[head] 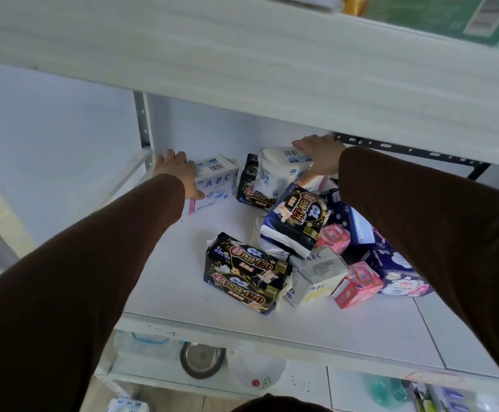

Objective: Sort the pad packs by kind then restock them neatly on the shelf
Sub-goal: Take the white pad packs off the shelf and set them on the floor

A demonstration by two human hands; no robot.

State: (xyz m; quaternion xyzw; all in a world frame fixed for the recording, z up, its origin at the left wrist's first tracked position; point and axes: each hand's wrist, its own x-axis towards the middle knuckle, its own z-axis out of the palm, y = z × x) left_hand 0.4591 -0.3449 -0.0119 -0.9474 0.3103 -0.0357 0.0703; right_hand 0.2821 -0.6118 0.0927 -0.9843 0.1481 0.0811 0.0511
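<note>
My left hand (177, 173) grips a white ABC pad pack (215, 181) standing at the back left of the white shelf (182, 263). My right hand (319, 156) holds the top of a second white pad pack (280, 171), which rests against a black pack (252, 188). A double black "420" pack (245, 272) lies near the shelf's front. A dark blue pack (297, 221) leans on a heap of pink packs (358, 283), a grey ABC box (319, 263) and purple packs (399, 275) at the right.
The upper shelf board (242, 55) hangs low over my hands, with a green box (450, 13) on it. A perforated metal post (142, 123) stands at the back left. Below, a metal bowl (202, 361) and white bowls sit on a lower level.
</note>
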